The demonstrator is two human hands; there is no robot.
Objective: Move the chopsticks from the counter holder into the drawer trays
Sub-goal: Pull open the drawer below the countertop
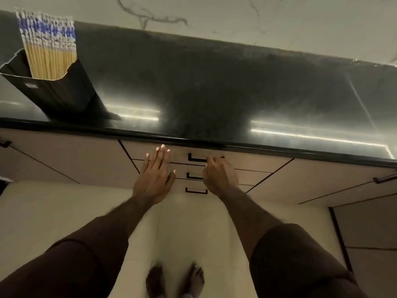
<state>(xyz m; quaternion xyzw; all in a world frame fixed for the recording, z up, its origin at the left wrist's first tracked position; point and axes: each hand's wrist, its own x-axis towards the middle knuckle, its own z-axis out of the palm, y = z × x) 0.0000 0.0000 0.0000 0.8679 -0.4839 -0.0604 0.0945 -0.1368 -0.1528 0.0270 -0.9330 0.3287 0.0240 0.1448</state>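
Note:
A black holder point(53, 89) stands at the left on the dark counter point(214, 87), packed with several pale chopsticks point(49, 48) whose tops are blue and white. Below the counter edge sits a stack of three closed drawers. My right hand point(219, 175) is curled on the black handle point(194, 158) of the top drawer point(247, 161). My left hand point(154, 175) hovers flat with fingers spread, just left of that handle, in front of the drawer face. The drawer trays are hidden.
Two more drawer handles point(193, 176) lie below the top one. Cabinet doors flank the drawers on both sides, with a bar handle point(384, 179) at the right. A marble wall point(236, 16) backs the counter. My bare feet point(174, 280) stand on pale floor tiles.

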